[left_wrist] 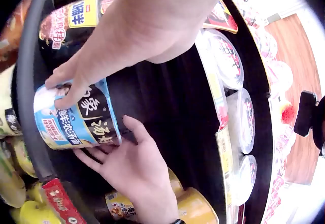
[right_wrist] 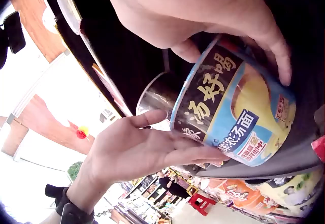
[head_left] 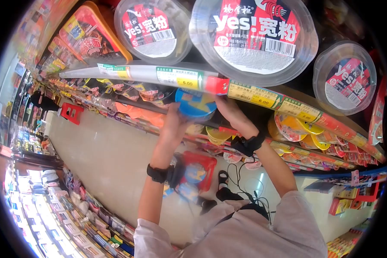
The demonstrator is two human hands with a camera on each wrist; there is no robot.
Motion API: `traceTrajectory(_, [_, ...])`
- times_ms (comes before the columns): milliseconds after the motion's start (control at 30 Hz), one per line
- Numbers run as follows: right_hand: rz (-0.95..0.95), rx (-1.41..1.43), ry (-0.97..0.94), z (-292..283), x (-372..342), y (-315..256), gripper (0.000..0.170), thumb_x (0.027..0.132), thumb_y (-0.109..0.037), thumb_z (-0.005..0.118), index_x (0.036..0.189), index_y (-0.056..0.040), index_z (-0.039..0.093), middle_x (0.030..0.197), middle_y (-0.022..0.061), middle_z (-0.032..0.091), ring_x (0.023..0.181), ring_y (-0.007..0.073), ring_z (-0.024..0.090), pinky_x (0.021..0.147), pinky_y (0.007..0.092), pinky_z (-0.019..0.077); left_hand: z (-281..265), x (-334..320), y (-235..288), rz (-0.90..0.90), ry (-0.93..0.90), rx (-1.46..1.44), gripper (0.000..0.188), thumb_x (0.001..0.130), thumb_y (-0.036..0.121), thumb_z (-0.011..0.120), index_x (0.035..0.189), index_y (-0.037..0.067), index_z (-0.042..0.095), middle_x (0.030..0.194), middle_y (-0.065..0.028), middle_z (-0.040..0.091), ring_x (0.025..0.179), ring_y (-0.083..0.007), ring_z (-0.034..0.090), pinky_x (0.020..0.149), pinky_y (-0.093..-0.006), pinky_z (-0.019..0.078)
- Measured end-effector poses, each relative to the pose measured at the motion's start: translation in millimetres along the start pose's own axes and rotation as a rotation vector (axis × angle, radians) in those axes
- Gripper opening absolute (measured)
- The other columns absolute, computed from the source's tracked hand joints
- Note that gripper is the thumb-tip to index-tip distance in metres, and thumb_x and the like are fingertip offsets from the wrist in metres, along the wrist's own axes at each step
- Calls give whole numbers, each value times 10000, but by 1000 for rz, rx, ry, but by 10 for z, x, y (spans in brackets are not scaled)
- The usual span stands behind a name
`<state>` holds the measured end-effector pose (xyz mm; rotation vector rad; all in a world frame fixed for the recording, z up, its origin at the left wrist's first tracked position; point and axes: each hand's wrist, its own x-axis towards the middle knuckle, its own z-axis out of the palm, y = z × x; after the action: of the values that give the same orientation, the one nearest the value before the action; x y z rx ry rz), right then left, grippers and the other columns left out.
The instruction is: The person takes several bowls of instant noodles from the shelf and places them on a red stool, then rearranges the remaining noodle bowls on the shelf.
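A blue instant noodle cup (head_left: 196, 104) with black and yellow label panels is between both hands at the front of a shelf, under the shelf with clear bowls. My left hand (head_left: 175, 122) holds one side of it. On the other side, my right hand (head_left: 236, 118) grips it. In the left wrist view the cup (left_wrist: 76, 115) lies tilted over the dark shelf, left fingers across its label. The right wrist view has the right hand (right_wrist: 203, 10) over the cup (right_wrist: 238, 102), thumb and fingers round it, and the left hand (right_wrist: 137, 150) along its lower side.
Clear noodle bowls (head_left: 253, 34) stand on the upper shelf, behind a rail (head_left: 189, 79) of price tags. Yellow cups (left_wrist: 198, 209) sit beside the dark shelf space. A red basket (head_left: 208, 165) with blue items stands on the floor near the person's feet; cables (head_left: 241, 178) hang close by.
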<state>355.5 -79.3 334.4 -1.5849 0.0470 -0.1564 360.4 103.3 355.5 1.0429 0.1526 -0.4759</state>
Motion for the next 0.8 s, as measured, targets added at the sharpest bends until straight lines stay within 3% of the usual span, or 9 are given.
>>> traceTrajectory(67, [-76,-15,38,12,-46,-40,505,941,-361,517,1292,-2,460,1261,89,507,1155,169,448,1001,310,333,-68,-18,-13,35,-23,0,305,934,297,423,1116,64,499,1097,-101,548,1078,-246,495,1026,-442,356])
traceTrajectory(100, [32,9,-50,-43,-92,-65,525,937,-339,517,1328,-1,423,1296,111,487,1198,188,434,1028,313,313,-105,-40,-24,60,-33,-14,300,935,299,421,1114,70,495,1103,-99,544,1080,-244,492,1027,-438,356])
traceTrajectory(167, [-123,-66,27,-49,-259,-45,480,903,-284,555,1271,10,462,1279,161,507,1139,257,505,992,334,363,-242,-255,-76,82,32,40,395,957,323,407,1239,48,434,1233,-118,492,1185,-260,448,1060,-434,334])
traceTrajectory(233, [-134,25,255,60,-589,39,491,887,-219,585,1294,11,436,1295,162,498,1167,253,493,980,334,379,-310,-606,-98,106,125,113,508,978,342,392,1372,25,350,1359,-136,430,1285,-275,396,1088,-430,314])
traceTrajectory(333, [-345,-77,334,130,-1082,89,404,886,-118,558,1262,-7,459,1269,138,512,1180,214,487,956,327,406,-952,-1156,-313,185,-18,335,563,992,349,373,1431,14,266,1432,-158,349,1345,-278,328,1104,-425,298])
traceTrajectory(367, [-392,-103,350,177,-1253,117,359,886,-94,545,1229,-9,479,1244,128,527,1162,203,502,945,321,415,-1112,-1325,-353,155,51,400,544,992,343,367,1417,11,292,1423,-158,361,1338,-277,337,1100,-423,302])
traceTrajectory(567, [73,-35,-37,980,-2091,900,241,870,-23,509,1108,-6,544,1109,81,569,1006,171,547,874,293,434,-2830,-2026,-1175,27,519,662,472,986,322,354,1328,5,431,1363,-155,445,1289,-253,408,1050,-400,345])
traceTrajectory(700, [386,76,-150,1776,-2665,2018,224,911,-79,498,1119,-5,539,1109,65,572,1009,152,540,868,270,432,-3822,-2061,-1577,-11,577,843,473,983,316,365,1308,-18,447,1315,-191,494,1248,-284,451,1027,-379,357])
traceTrajectory(800, [377,-166,-155,2282,-3047,2800,279,936,-152,496,1175,-14,529,1108,69,578,1008,146,542,872,269,430,-4333,-2016,-1823,-2,556,945,455,981,294,376,1298,-26,447,1279,-232,518,1189,-346,498,1005,-381,376])
